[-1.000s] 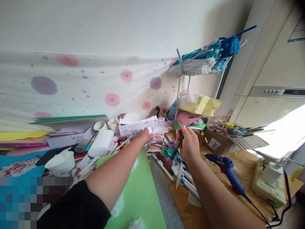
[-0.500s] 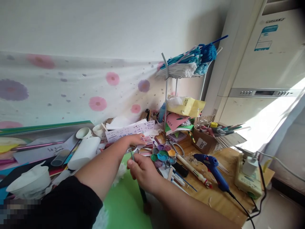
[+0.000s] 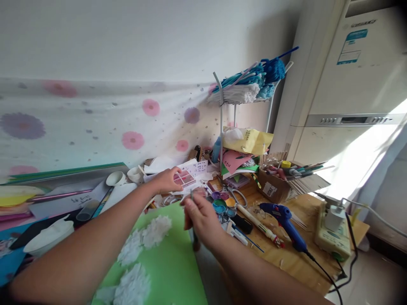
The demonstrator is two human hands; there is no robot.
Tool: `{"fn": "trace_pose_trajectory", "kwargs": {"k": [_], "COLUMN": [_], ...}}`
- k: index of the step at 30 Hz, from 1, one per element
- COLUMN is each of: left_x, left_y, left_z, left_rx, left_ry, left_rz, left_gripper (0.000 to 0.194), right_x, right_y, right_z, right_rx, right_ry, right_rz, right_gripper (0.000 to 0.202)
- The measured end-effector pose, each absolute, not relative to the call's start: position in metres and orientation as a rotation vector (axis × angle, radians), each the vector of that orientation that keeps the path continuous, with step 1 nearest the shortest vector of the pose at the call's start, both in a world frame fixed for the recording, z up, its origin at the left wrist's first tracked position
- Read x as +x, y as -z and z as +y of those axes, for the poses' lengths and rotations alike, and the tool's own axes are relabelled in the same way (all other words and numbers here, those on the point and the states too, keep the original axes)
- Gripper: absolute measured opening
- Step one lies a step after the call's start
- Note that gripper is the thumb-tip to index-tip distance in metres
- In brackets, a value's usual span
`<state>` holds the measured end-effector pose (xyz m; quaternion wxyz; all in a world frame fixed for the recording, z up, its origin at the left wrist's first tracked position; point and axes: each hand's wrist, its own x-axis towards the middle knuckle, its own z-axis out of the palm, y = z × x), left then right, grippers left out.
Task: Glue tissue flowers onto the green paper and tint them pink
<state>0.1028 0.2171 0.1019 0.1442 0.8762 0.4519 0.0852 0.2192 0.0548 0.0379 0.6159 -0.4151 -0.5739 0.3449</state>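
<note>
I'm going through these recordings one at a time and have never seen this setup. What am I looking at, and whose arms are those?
There is no machine here: the arms belong to a person working bare-handed. Every picture comes from one camera worn on that person's head, looking forward and down. The left hand holds a pink sectioned case; the right hand grips what looks like a brush, partly hidden. Below them lies a green sheet bearing white tufts. To the right, a blue glue gun rests on the wooden table.
</note>
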Motion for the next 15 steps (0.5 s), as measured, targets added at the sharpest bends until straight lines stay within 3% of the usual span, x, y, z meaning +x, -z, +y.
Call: {"fn": "trace_pose_trajectory", "kwargs": {"k": [4, 7, 11, 15], "left_x": [0.049, 0.018, -0.012, -0.032], "left_y": [-0.122, -0.11, -0.086, -0.082], "left_z": [0.153, 0.097, 0.046, 0.025], "left_rx": [2.417, 2.171, 1.723, 1.196], "left_ry": [-0.415, -0.601, -0.9, -1.346], "left_rz": [1.298, 1.205, 1.128, 0.858], "left_gripper": [0.055, 0.063, 0.05, 0.058], "right_x": [0.227, 0.218, 0.19, 0.166], "right_y": [-0.047, -0.049, -0.049, -0.062], "right_z": [0.057, 0.049, 0.035, 0.033], "right_rx": [-1.015, -1.019, -0.825, -0.728], "right_ry": [-0.734, -0.794, -1.06, -1.438], "right_rz": [-1.144, -1.295, -1.461, -1.121], "right_gripper": [0.033, 0.048, 0.038, 0.039]}}
